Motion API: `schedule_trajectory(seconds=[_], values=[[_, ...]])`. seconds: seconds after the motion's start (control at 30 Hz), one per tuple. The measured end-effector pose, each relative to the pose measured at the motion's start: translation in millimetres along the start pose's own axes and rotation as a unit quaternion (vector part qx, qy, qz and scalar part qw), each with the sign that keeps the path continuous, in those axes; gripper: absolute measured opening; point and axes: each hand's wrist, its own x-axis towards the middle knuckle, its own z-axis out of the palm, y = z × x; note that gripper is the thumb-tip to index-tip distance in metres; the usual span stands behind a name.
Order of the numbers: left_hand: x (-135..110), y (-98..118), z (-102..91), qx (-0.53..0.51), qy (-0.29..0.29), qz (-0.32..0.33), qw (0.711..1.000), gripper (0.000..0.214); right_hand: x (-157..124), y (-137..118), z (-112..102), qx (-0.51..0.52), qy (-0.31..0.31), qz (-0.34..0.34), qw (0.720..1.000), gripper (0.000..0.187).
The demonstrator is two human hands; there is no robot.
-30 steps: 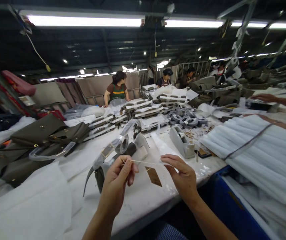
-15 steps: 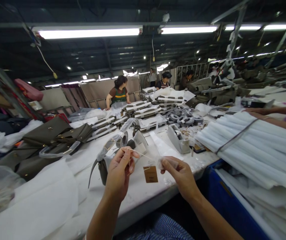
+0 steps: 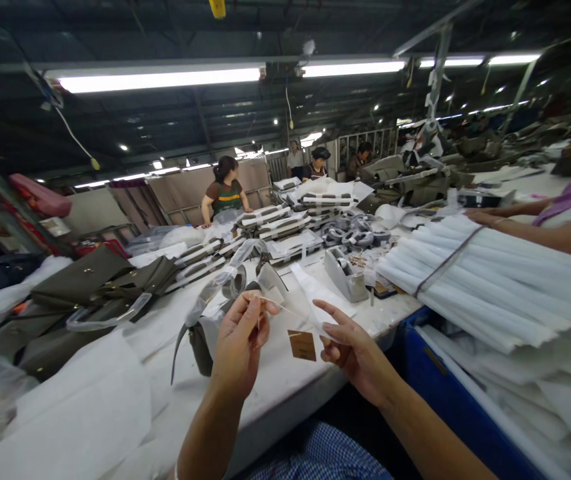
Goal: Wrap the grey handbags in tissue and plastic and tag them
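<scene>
My left hand [image 3: 242, 333] is closed, pinching a thin pale string [image 3: 285, 308] between thumb and fingertips. From the string hangs a brown hang tag [image 3: 302, 345], tilted in the air above the table. Just right of the tag, my right hand [image 3: 352, 350] is open, its index finger stretched out and the other fingers loosely bent. I see nothing held in it. Behind my left hand stands a dark olive handbag [image 3: 200, 350], its handle wrapped in clear plastic [image 3: 215, 290]. My left hand hides part of the bag.
A tape dispenser [image 3: 346, 277] stands beyond my right hand. Rolled white sheets [image 3: 490, 280], tied with a band, lie over a blue bin [image 3: 445, 387] at the right. Olive bags [image 3: 85, 280] and white paper [image 3: 90, 400] cover the left. A co-worker's arm [image 3: 535, 227] reaches in from the right.
My right hand has opened, and the crumpled clear plastic piece it pinched no longer shows. My left hand keeps its pinch on the string. The view has shifted slightly right.
</scene>
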Motion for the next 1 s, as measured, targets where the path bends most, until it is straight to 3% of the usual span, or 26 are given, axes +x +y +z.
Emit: schedule_trajectory(seconds=[0.17,0.3,0.37,0.43,0.5,0.53,0.63,0.73,0.83,0.93,1.0], values=[[1,2,2.4,-0.043,-0.065,0.001,0.997,0.02,0,5,-4,0.012,-0.044,0.079,0.996,0.063],[2,-1,3.1,-0.05,-0.107,-0.011,0.993,0.018,7,15,-16,-0.153,-0.064,0.099,0.981,0.061],[5,-3,3.8,-0.042,-0.106,-0.018,0.993,0.02,12,18,-23,-0.303,-0.023,0.025,0.952,0.057],[8,-4,4.0,-0.03,-0.092,-0.025,0.995,0.021,14,17,-26,-0.428,0.018,-0.113,0.896,0.05],[11,-5,3.3,-0.022,-0.082,-0.03,0.996,0.021,16,13,-25,-0.482,0.002,-0.22,0.848,0.043],[12,-6,2.5,-0.02,-0.08,-0.032,0.996,0.02,16,11,-22,-0.486,-0.024,-0.247,0.838,0.043],[14,-11,-0.4,-0.027,-0.075,-0.037,0.996,0.018,18,12,-9,-0.459,-0.092,-0.262,0.844,0.047],[14,-17,-3.7,-0.036,-0.065,-0.055,0.996,0.018,27,25,-3,-0.433,-0.092,-0.281,0.851,0.03],[13,-18,-7.6,-0.049,-0.045,-0.061,0.996,0.022,41,43,-13,-0.457,-0.081,-0.344,0.816,0.027],[12,-11,-11.9,-0.05,-0.028,-0.044,0.997,0.027,52,55,-34,-0.512,-0.144,-0.367,0.763,0.038],[11,-5,-13.8,-0.018,-0.03,-0.037,0.999,0.03,51,56,-45,-0.523,-0.151,-0.341,0.767,0.04]])
